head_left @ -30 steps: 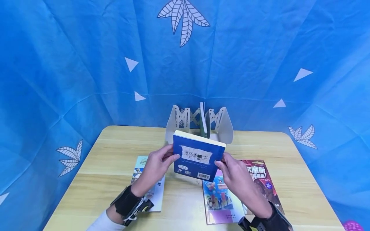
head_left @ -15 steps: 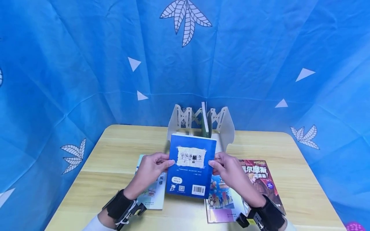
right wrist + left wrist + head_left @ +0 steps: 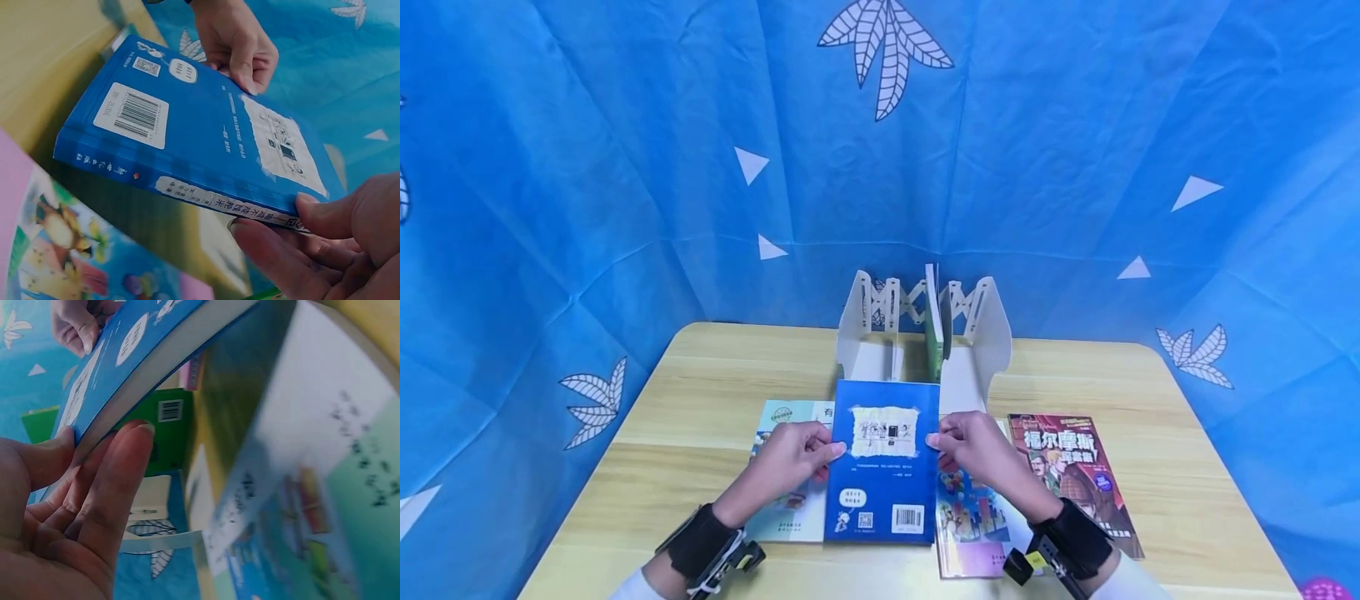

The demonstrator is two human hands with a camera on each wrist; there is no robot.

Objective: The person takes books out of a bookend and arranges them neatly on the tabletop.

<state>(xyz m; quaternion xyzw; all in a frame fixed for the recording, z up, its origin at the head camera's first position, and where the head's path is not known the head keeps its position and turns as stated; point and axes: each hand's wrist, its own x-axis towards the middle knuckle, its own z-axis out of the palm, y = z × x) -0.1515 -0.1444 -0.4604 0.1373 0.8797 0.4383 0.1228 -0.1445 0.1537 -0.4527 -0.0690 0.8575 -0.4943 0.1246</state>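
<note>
A blue book [image 3: 883, 500] with a barcode and a torn-paper drawing on its back cover is held up between both hands. My left hand [image 3: 793, 462] pinches its left edge, thumb on the cover and fingers beneath. At the opposite edge my right hand [image 3: 977, 450] grips the book the same way; the spine lies on that side in the right wrist view. Page edges face my left hand in the left wrist view. Behind the book stands a white expandable book rack [image 3: 994, 333], its front partly covered. One green book [image 3: 934, 342] is upright in it, near the middle.
A pale green and white book [image 3: 786, 525] lies on the wooden table [image 3: 700, 367] at left, partly under the left hand. To the right lie a pink-and-blue picture book [image 3: 973, 550] and a dark red book [image 3: 1078, 467]. A blue curtain [image 3: 1045, 150] hangs behind.
The blue book has come down and slightly left, toward me, and its slant has straightened. Both hands moved with it, keeping hold. More of the rack's front now shows.
</note>
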